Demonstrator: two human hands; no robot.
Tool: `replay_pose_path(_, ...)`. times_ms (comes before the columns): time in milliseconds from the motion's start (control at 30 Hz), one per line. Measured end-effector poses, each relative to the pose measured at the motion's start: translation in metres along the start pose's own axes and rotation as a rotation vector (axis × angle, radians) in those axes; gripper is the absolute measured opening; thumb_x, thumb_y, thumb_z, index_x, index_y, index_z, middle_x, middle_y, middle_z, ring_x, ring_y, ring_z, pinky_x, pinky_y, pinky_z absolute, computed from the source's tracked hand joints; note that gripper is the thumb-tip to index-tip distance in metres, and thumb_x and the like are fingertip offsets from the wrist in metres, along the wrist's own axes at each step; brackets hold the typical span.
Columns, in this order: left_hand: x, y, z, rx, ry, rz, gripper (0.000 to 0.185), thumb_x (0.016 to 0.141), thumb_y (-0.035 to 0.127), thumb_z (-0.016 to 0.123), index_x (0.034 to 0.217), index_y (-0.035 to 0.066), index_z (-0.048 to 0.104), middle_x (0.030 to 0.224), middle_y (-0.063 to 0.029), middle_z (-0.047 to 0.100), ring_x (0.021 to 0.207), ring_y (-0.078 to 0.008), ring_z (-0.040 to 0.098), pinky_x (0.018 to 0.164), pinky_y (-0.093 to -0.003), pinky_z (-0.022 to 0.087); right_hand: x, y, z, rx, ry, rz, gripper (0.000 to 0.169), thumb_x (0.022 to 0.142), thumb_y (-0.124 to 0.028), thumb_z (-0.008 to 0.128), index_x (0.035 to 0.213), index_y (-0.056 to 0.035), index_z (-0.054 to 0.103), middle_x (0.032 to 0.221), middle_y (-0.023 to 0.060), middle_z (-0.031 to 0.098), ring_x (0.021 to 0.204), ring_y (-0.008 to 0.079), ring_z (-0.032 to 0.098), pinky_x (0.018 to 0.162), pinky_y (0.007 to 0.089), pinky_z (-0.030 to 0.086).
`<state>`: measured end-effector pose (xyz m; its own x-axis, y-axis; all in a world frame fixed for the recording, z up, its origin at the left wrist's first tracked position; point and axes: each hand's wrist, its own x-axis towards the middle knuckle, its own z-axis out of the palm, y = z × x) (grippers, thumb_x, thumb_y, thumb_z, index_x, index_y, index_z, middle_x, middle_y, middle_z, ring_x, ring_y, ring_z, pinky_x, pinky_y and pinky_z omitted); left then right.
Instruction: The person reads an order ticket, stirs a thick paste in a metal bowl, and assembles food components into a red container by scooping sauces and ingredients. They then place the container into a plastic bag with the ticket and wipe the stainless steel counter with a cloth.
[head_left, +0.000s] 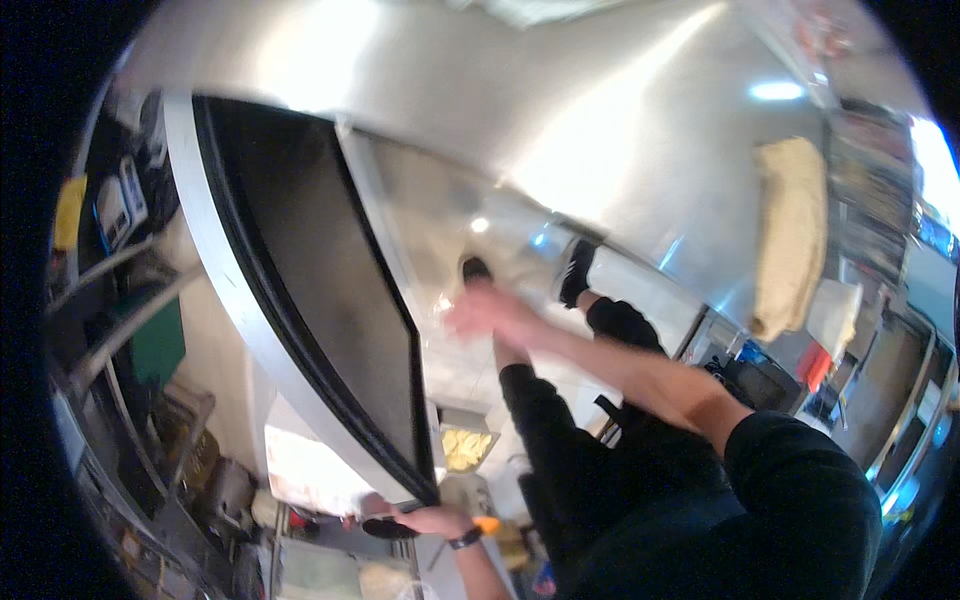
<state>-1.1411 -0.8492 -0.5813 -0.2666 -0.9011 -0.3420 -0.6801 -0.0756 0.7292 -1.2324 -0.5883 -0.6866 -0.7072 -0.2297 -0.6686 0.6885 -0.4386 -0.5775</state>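
A swung-out door (315, 300) with a black gasket and a pale metal edge stands on the left, its dark inner side facing me. My left hand (435, 519), with a dark band at the wrist, is at the door's lower end, closed around a dark part that looks like its handle. The fingertips are partly hidden there. My right hand (487, 319) is in mid-air over the floor in front of my legs. Motion blurs it; the fingers look spread, and I see nothing in it. A wide stainless steel surface (465, 82) lies beyond.
A folded cream cloth (791, 236) rests on the steel at right. An open container of yellow material (465, 450) is low near my left arm. Metal shelving (142, 322) with assorted items lines the far left. My shoes (577, 274) stand on the shiny floor (435, 195).
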Motion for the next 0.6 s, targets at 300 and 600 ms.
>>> replay_pose_path(300,-0.185,-0.024,-0.004,0.289,-1.049,-0.344,0.031,0.091,0.024,0.052,0.117,0.009,0.042,0.096,-0.0047,0.051,0.082,-0.0103,0.045,0.067,-0.0233,0.039,-0.279,-0.15,-0.096,-1.493,1.394,-0.489,0.053,0.081,-0.026,0.057,0.128,-0.0069,0.045,0.138,0.0248,0.031,0.127,0.0453,0.027,0.103,0.0502,0.024)
replay_pose_path(600,-0.156,0.008,-0.034,0.401,-1.166,-0.095,0.021,0.091,0.018,0.052,0.108,0.006,0.046,0.093,-0.0035,0.05,0.083,-0.0126,0.047,0.073,-0.0254,0.041,-0.156,-0.254,-0.147,-1.268,1.632,-0.226,0.075,0.082,-0.058,0.045,0.137,-0.0079,0.033,0.139,0.0248,0.03,0.133,0.0375,0.019,0.108,0.0529,0.01)
